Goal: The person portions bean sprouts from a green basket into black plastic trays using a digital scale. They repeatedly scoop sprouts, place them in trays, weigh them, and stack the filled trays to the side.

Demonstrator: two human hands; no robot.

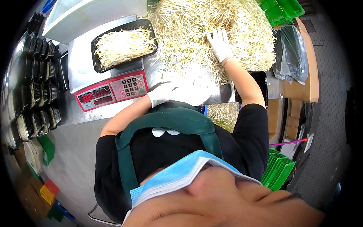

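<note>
My right hand (220,44), in a white glove, lies with spread fingers on a big heap of pale bean sprouts (196,26) on the steel table. My left hand (163,94), also gloved in white, rests on the table's near edge, just right of the red keypad of a scale (111,90). Its fingers wash out against the bright steel. On the scale's pan stands a black plastic tray (99,67) filled with sprouts. An empty black tray (262,85) lies under my right forearm.
Stacks of empty black trays (38,75) line the left side. Green crates are at the top right (281,9) and lower right (278,170). A clear bag of trays (291,53) sits on a cardboard box (302,89). More sprouts (223,115) show below the table edge.
</note>
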